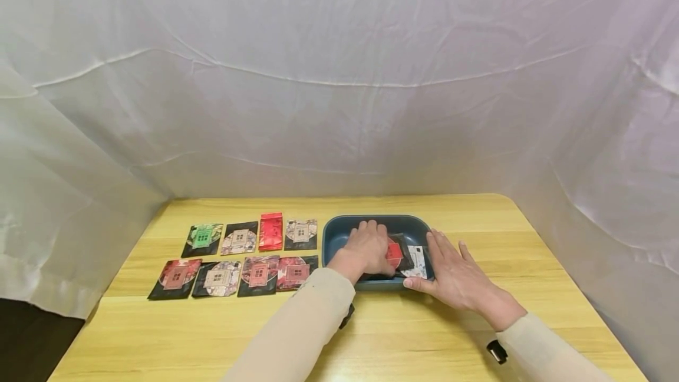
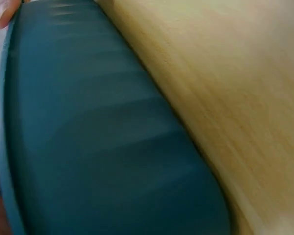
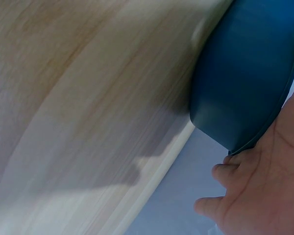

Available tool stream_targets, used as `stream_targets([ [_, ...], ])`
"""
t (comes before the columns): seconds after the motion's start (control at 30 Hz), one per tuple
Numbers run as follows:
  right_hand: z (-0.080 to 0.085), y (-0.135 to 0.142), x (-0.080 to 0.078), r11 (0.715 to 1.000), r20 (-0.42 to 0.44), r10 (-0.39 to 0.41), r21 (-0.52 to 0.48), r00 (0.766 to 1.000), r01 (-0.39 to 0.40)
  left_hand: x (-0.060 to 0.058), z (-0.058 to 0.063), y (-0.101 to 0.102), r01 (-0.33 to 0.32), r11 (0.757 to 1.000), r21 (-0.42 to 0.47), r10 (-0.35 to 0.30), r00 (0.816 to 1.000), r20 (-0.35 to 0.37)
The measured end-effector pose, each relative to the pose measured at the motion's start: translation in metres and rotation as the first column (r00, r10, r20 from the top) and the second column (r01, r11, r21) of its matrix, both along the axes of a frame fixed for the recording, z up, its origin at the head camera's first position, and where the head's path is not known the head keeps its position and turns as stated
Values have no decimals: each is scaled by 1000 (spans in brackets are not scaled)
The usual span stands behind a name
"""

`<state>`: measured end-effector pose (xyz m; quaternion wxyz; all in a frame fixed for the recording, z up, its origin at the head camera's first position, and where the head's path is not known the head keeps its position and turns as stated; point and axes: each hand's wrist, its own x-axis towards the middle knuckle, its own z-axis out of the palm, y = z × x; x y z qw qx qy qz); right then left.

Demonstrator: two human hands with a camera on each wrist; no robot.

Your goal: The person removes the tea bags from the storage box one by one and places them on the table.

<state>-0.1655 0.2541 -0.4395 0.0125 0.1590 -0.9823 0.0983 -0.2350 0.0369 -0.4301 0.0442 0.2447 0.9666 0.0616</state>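
Observation:
A dark blue plastic bin (image 1: 336, 239) stands on the table, with several packets inside. Among them show a black packet with a red label (image 1: 394, 254) and a pale patterned packet (image 1: 417, 262). My left hand (image 1: 367, 250) reaches down into the bin over the packets; its fingertips are hidden, so whether it grips one is unclear. The right hand (image 1: 455, 270) rests against the bin's right side, fingers extended along the rim and thumb at the near corner. In the right wrist view its palm (image 3: 269, 191) lies by the bin's outer wall (image 3: 247, 73).
Left of the bin, several flat packets lie in two rows: a green-labelled one (image 1: 203, 239), a plain red one (image 1: 271, 232) and a dark red one (image 1: 175, 278) among them. The wooden table (image 1: 403, 335) is bordered by pale hanging cloth (image 1: 339, 128).

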Motion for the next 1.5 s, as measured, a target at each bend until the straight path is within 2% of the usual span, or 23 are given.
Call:
stream_targets([
  [0.23,0,0,1,1000,-1,1,1,1000,-1,4,15,-6,12,999,49,-13,999,29],
  [0.37,0,0,1,1000,-1,0,-2,1000,0,8,27,-16,46,996,72,-46,999,7],
  [0.5,1,0,0,1000,0,-4,0,1000,4,13,41,-32,85,991,106,-83,996,-27],
  [0.67,1,0,1,1000,2,-7,3,1000,7,24,59,-54,99,983,152,-97,995,-24],
  [0.83,2,-1,1,1000,11,-9,0,1000,9,36,69,-82,114,979,168,-112,993,-22],
  [1.0,3,-2,1,1000,15,-7,7,1000,7,48,71,-116,99,979,181,-96,995,-23],
  [1.17,3,-1,0,1000,15,-9,4,1000,9,60,63,-147,84,979,188,-80,996,-30],
  [1.5,1,-1,1,1000,17,-10,-2,1000,10,87,43,-183,39,975,220,-41,999,6],
])
